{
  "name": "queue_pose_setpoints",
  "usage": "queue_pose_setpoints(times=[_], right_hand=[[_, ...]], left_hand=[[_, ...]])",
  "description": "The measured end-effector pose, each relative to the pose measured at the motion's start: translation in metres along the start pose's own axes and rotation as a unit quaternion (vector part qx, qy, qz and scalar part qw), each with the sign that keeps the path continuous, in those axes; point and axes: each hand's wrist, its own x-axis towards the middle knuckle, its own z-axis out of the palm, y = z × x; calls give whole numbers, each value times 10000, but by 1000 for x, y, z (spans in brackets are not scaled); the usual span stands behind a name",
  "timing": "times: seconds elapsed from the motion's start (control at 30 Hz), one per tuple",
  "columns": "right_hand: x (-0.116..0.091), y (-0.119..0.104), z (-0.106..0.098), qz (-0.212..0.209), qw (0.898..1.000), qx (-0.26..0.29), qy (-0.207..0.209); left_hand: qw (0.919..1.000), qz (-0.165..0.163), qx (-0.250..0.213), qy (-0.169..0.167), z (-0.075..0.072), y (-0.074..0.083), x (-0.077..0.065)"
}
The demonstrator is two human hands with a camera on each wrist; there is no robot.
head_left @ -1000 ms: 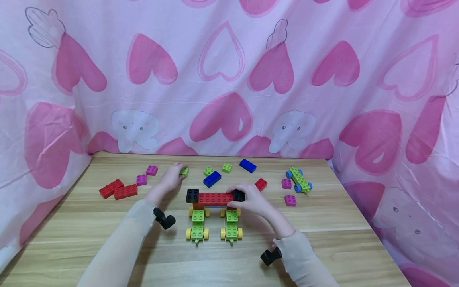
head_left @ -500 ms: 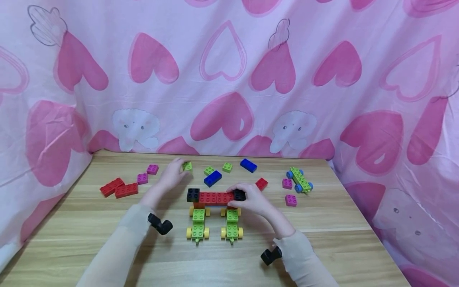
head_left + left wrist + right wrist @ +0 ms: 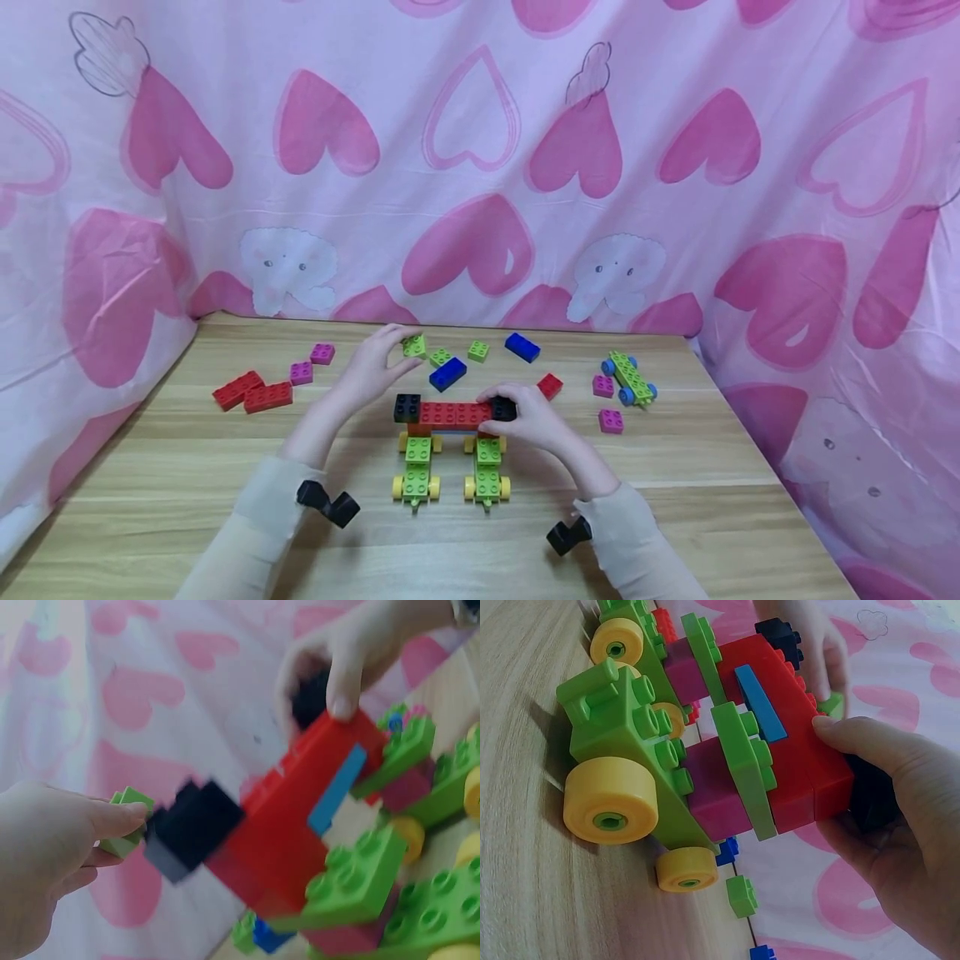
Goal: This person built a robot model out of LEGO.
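Observation:
My left hand (image 3: 372, 368) pinches a small lime-green brick (image 3: 124, 840) between thumb and fingers, level with the left black brick (image 3: 193, 829) in the left wrist view. The right hand (image 3: 531, 414) grips the right-hand black brick (image 3: 504, 407) of a brick build, its thumb resting on the neighbouring red brick (image 3: 810, 776). Long red bricks (image 3: 453, 414) span the build's top, with a black brick at each end. Beneath are a blue piece (image 3: 337, 791), purple bricks (image 3: 716, 787) and two green wheeled bases (image 3: 416, 482) with yellow wheels (image 3: 611, 801).
Two blue bricks (image 3: 447, 374) and two green bricks (image 3: 477, 351) lie behind the build. Red bricks (image 3: 268, 397) and pink bricks (image 3: 302, 372) are at the left. On the right are a red brick (image 3: 550, 386), pink bricks (image 3: 611, 421) and a green car base (image 3: 630, 379) with blue wheels.
The left hand has lifted the green brick from the table's back and carried it to the right, toward the build. The right hand keeps its grip on the build, which stays in place.

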Motion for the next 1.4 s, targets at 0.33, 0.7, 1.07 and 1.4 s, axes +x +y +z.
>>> queue_pose_setpoints(times=[0.33, 0.7, 1.07, 1.4], right_hand=[[-1, -1, -1, -73, 10000, -35, 32], [0, 1, 1, -158, 9998, -37, 64], [0, 0, 0, -235, 9996, -110, 75], [4, -7, 1, -228, 9997, 34, 89]], left_hand=[[9970, 716, -273, 134, 6, 30, -23], [9978, 540, -343, -192, 12, 43, -37], [9975, 559, -231, -356, 17, 42, -41], [9960, 623, -193, -607, 18, 39, -43]])
